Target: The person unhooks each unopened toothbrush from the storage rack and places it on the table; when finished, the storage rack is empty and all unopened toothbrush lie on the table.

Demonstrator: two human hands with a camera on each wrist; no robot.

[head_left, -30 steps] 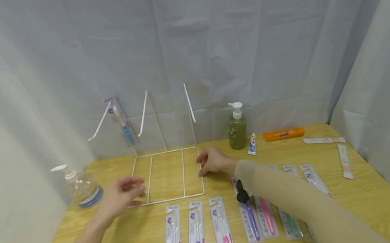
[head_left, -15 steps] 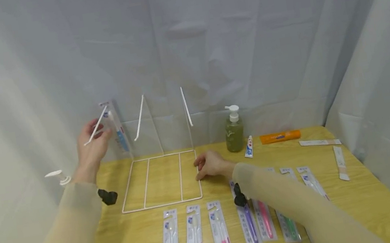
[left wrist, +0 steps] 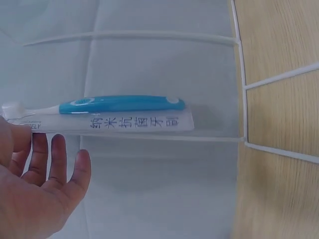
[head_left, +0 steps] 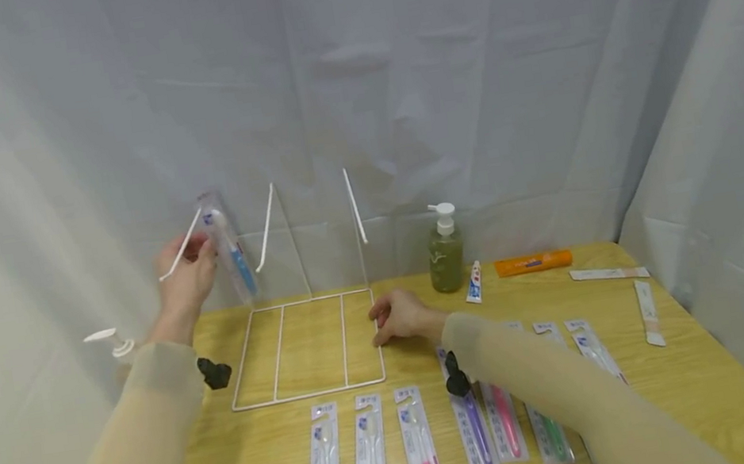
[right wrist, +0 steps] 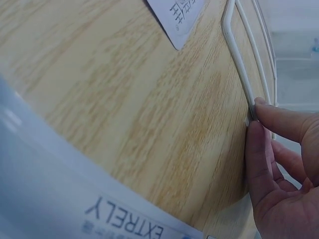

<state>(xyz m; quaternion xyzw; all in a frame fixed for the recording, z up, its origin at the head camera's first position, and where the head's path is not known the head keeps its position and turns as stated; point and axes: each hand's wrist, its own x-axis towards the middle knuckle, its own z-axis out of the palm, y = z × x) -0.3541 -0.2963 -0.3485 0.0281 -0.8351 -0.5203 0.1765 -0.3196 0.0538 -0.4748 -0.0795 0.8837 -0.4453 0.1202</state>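
Observation:
A white wire rack [head_left: 310,394] stands on the wooden table, with three arms slanting up at its back. On the left arm [head_left: 193,223] hangs a packaged toothbrush [head_left: 243,270] with a blue handle. My left hand [head_left: 183,274] pinches the edge of that package near its upper part; in the left wrist view thumb and index meet at the brush-head end, the other fingers loosely bent. My right hand [head_left: 402,316] pinches the rack's right base wire between thumb and index, as the right wrist view confirms.
Three packaged toothbrushes [head_left: 369,457] lie in front of the rack; several more [head_left: 504,421] lie partly under my right forearm. Behind are a green pump bottle [head_left: 446,257], a small toothpaste tube [head_left: 474,282], an orange box [head_left: 533,263] and two white sachets [head_left: 649,312]. A clear pump bottle [head_left: 110,339] is mostly hidden left.
My left hand has gone from the rack's front left up to the hanging toothbrush and taken its package edge. The package has shifted slightly right. My right hand stays on the rack.

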